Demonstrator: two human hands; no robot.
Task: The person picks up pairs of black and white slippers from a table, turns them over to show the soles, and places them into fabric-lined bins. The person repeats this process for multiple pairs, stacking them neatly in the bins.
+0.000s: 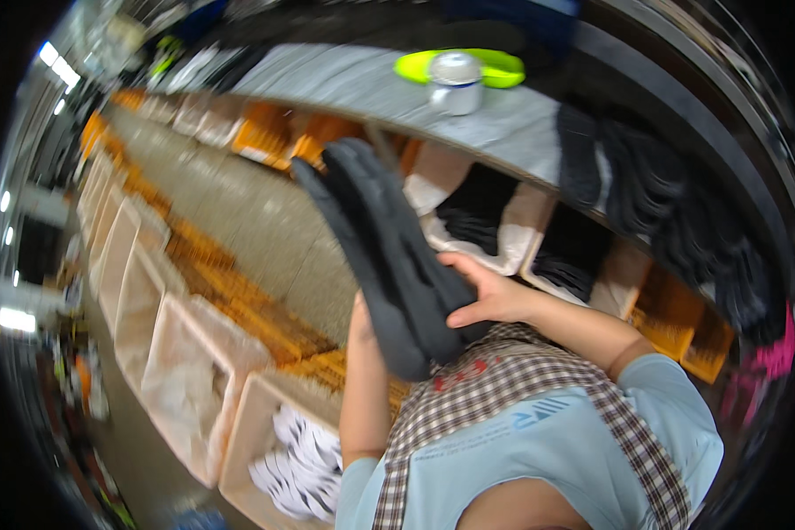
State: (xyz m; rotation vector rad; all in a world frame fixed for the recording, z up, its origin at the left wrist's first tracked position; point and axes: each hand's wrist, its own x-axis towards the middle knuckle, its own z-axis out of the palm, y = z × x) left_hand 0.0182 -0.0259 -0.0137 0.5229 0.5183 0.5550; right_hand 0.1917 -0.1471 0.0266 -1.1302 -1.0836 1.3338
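Several long black shoe soles (384,256), pressed together in a bundle, are held tilted in front of my chest. My right hand (486,293) is closed on their near right side, with the thumb lying over the top. My left hand (360,320) is against their left side, and its fingers are hidden behind the bundle. At the far end the soles fan slightly apart.
A grey-topped bench (327,84) runs along the far side, carrying a white lidded cup (456,84), a neon-green sole-shaped piece (503,69) and rows of dark soles (654,177). Below stand lined bins of black pieces (479,208). At left, a bin (247,433) holds white, black-striped pieces.
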